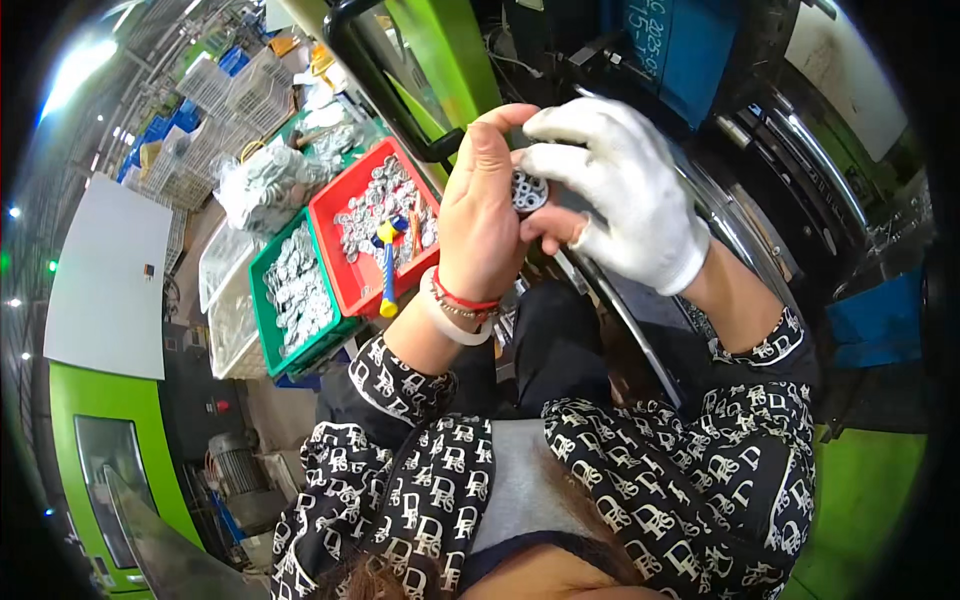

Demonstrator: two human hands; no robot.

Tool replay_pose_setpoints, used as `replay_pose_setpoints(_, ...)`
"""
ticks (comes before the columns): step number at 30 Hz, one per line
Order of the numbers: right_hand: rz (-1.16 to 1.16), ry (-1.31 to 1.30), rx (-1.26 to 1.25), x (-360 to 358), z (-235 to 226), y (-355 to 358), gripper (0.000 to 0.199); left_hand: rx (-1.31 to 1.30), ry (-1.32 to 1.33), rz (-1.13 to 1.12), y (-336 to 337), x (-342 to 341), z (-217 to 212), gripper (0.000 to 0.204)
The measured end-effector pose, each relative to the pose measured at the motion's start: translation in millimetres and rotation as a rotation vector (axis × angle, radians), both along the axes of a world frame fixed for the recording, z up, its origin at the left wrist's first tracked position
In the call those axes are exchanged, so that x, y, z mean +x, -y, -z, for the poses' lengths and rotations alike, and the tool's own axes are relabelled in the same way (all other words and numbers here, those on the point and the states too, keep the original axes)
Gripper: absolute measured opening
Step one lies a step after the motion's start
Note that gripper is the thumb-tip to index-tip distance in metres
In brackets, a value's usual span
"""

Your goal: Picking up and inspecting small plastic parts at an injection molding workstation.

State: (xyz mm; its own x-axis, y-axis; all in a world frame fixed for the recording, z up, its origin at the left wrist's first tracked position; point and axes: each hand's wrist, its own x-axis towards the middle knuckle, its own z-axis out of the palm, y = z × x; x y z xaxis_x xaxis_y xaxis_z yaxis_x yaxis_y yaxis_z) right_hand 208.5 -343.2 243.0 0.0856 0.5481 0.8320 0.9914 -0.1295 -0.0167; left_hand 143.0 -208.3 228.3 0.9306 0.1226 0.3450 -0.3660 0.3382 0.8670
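Observation:
A small round grey part (529,190) with several holes in its face is held up in front of my chest, between my two hands. My bare left hand (478,215), with a red cord and bracelets at the wrist, grips it from the left; its fingers are partly hidden behind. My right hand (635,190) wears a white glove with the thumb tip bare. Its thumb and curled fingers close on the part's right side. To the left, a red tray (322,225) holds many similar grey pieces, and a hammer (389,270) with a blue and yellow handle lies across it.
Left of the red tray stands a green tray (262,300) of grey pieces. Bagged parts (265,185) and white crates (205,80) are farther back. A green machine frame (445,60) with a black handle rises ahead; dark machinery with metal rails (630,325) is on the right.

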Motion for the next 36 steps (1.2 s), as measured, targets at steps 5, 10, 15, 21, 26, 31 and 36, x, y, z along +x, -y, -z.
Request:
replay_pose_setpoints(5,0.018,0.015,-0.112,7.7,1.6,-3.4,0.035,0.118,-0.012,0.025,-4.0,1.6,7.6,0.052)
replay_pose_setpoints(10,-0.001,0.112,-0.096,17.5,11.0,-4.9,0.037,-0.146,-0.115,0.241,-11.4,13.2,22.5,0.058)
replay_pose_setpoints(15,-0.049,0.024,-0.158,35.7,20.1,-7.5,0.042,0.025,-0.13,0.068,-7.7,25.0,29.1,0.063)
replay_pose_setpoints(21,0.145,0.175,-0.067,36.8,13.9,-3.2,0.031,0.056,-0.25,0.199,-2.5,14.5,24.8,0.051)
replay_pose_setpoints(26,0.05,0.026,-0.099,34.5,10.3,8.6,0.032,0.044,-0.318,0.133,-5.6,14.0,22.1,0.031)
replay_pose_setpoints(31,-0.367,-0.628,-0.066,35.0,14.5,12.3,0.035,-0.134,-0.294,0.366,-13.5,10.9,16.9,0.029)
replay_pose_setpoints(36,-0.365,-0.784,-0.056,29.2,13.0,17.2,0.029,-0.184,-0.308,0.42,-6.1,12.9,16.3,0.034)
